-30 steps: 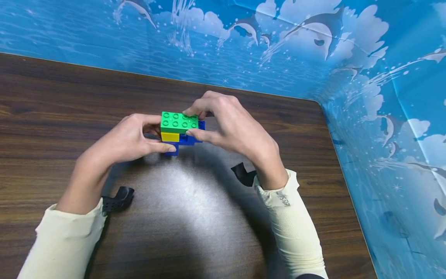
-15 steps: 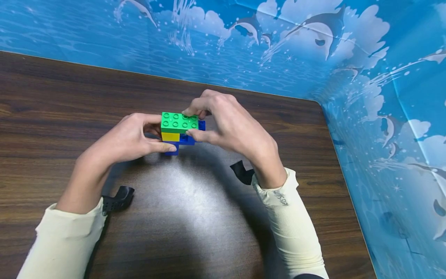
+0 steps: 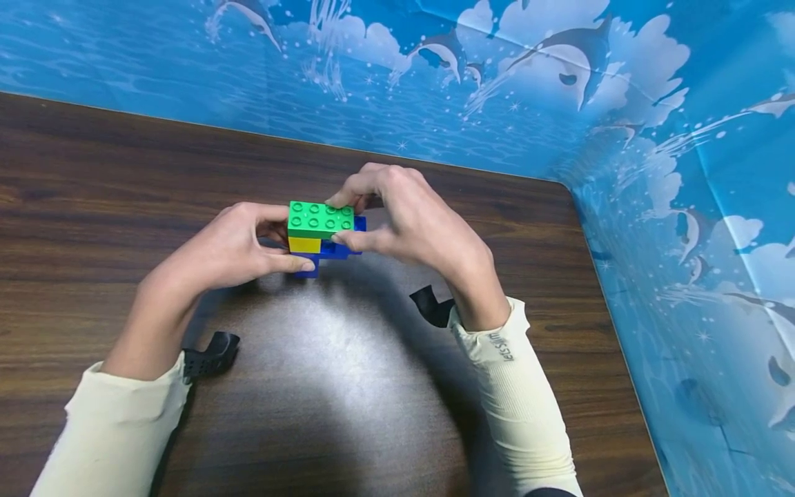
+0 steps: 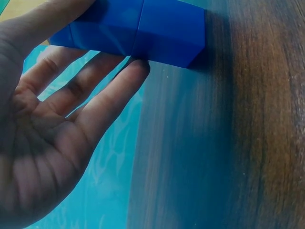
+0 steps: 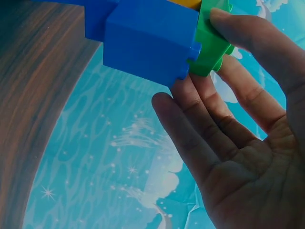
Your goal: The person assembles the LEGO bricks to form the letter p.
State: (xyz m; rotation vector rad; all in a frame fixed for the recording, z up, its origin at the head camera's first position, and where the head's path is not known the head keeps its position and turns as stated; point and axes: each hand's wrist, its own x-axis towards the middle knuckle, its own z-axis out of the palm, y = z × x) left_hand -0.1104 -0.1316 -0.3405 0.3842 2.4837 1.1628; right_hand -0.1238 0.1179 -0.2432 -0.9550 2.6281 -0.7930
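Observation:
A green toy brick with several round studs tops a stack, a yellow brick beneath its left part. Blue bricks form the lower part and stick out to the right of the green one. My left hand grips the stack's left side, its thumb across the blue front. From the right, my right hand pinches the green brick between thumb and fingers. In the left wrist view, blue bricks sit between thumb and fingertips. The right wrist view shows the thumb against the green brick, beside a large blue brick.
The stack is over a dark wood table. Blue sheeting printed with dolphins stands along the far and right edges. Black curved pieces jut from both wrists near the cuffs.
Both hands keep their hold on the brick stack. The view has shifted very slightly; no brick has visibly moved against another.

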